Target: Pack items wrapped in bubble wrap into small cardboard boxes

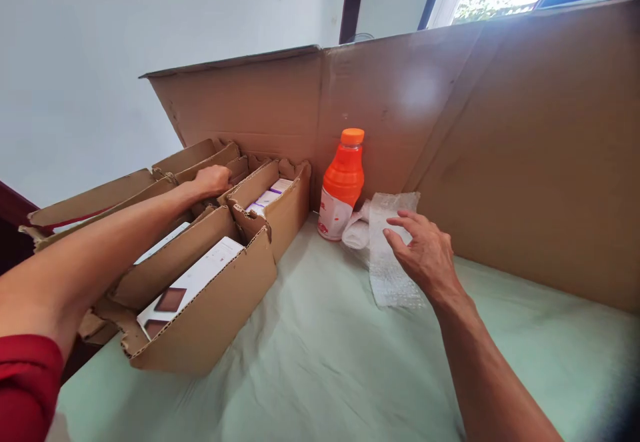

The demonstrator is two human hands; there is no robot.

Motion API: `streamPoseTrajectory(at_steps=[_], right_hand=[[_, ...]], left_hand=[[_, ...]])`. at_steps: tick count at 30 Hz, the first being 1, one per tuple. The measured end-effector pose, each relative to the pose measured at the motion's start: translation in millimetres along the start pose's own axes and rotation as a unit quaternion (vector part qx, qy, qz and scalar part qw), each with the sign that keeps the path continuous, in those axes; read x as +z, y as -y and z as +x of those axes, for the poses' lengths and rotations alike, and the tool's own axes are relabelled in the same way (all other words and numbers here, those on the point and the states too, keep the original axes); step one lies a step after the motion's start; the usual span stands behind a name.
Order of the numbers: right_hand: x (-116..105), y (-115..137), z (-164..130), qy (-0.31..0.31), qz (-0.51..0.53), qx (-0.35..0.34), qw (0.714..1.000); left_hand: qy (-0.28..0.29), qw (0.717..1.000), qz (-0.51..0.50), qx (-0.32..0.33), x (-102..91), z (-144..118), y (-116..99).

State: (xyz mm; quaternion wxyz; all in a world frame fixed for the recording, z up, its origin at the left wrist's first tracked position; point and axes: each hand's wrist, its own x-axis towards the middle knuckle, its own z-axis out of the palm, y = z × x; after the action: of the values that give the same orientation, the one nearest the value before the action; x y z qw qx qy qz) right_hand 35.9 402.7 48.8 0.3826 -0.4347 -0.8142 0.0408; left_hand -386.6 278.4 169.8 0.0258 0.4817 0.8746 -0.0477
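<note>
My left hand [213, 180] reaches far forward with its fingers curled down into the back part of a torn cardboard tray [210, 325] that holds white packets; what the fingers grip is hidden. My right hand [425, 252] rests with fingers spread on a sheet of bubble wrap [390, 275] lying on the pale green cloth [325, 362]. An orange bottle [343, 185] with an orange cap stands upright just left of the bubble wrap, against the cardboard wall.
A tall cardboard sheet [500, 142] stands as a wall along the back and right. A smaller open box [280, 205] with white packets sits beside the bottle. More cardboard trays [100, 199] lie at the left.
</note>
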Motion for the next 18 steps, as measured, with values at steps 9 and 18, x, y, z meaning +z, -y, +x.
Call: streamPoseTrajectory(at_steps=[9,18], right_hand=[[-26.3,18.6,-1.5,0.003,0.031,0.001,1.0],[-66.2,96.9,-26.2,-0.043,0.241,-0.093,0.965]], left_hand=[[0.041,0.998,0.028,-0.036,-1.0,-25.9,-4.0],[-0.286,0.927,-0.228,0.081,-66.3,-130.7,-33.0]])
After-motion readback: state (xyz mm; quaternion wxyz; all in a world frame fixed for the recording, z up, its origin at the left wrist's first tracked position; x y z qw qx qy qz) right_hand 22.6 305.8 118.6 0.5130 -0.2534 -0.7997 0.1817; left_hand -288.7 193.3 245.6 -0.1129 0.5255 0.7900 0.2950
